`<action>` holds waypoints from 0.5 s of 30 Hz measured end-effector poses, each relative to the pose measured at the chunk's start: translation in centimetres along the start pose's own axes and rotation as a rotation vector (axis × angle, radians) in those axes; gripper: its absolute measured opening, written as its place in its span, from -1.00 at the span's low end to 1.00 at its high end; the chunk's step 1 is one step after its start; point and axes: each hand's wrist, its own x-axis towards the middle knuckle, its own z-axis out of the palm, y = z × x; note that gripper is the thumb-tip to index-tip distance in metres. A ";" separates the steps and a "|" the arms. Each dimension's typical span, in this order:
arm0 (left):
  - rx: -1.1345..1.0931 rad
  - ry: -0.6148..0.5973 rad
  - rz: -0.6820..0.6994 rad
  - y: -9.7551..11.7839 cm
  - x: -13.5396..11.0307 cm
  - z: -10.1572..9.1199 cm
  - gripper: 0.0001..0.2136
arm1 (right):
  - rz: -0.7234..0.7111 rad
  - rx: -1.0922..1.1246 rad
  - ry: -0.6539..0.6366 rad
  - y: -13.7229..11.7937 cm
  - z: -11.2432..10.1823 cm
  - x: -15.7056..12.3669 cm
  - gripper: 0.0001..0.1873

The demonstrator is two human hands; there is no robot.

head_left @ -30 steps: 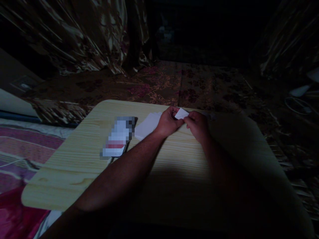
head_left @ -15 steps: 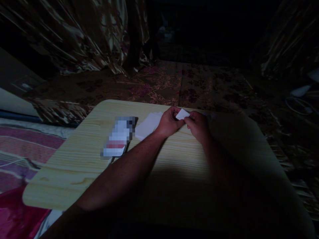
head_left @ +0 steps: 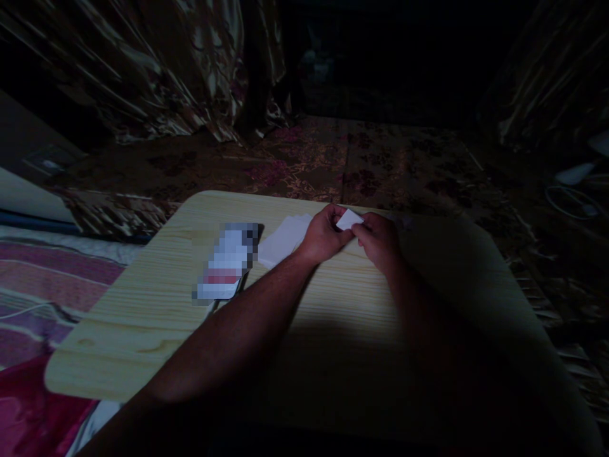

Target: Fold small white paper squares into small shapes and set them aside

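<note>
Between my two hands is a small folded piece of white paper [head_left: 349, 219], held just above the far part of the wooden table [head_left: 342, 304]. My left hand [head_left: 326, 233] grips its left side, fingers curled round it. On the other side, my right hand [head_left: 379, 238] pinches the paper's right edge between thumb and fingers. Several white paper sheets [head_left: 284, 240] lie in a loose, fanned stack left of my left hand, partly covered by it and the forearm. Fingers hide much of the folded paper's edges.
A pixelated, phone-shaped object [head_left: 226, 263] lies left of the sheets. A striped bedcover [head_left: 57, 273] borders the table on the left. Behind it stretches a patterned floral cloth [head_left: 304, 158], with curtains [head_left: 200, 63] above. A white cable [head_left: 568, 200] lies at the far right in dim light.
Almost nothing differs. The folded paper has shifted very slightly, and both hands keep their hold on it in the same place.
</note>
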 end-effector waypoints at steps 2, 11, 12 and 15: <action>0.001 0.011 -0.006 0.0 0.0 0.0 -0.61 | 0.000 0.004 0.022 -0.1 0.0 0.0 -0.86; 0.002 -0.014 0.046 -0.3 0.1 0.0 -0.60 | 0.009 -0.037 0.003 -0.6 -0.2 -0.1 -0.85; 0.009 -0.017 0.043 -0.3 0.1 0.0 -0.60 | 0.004 -0.035 0.002 -0.5 -0.2 -0.1 -0.85; 0.000 -0.029 0.031 -0.2 0.0 0.0 -0.59 | 0.004 -0.036 0.009 -0.5 -0.1 -0.1 -0.84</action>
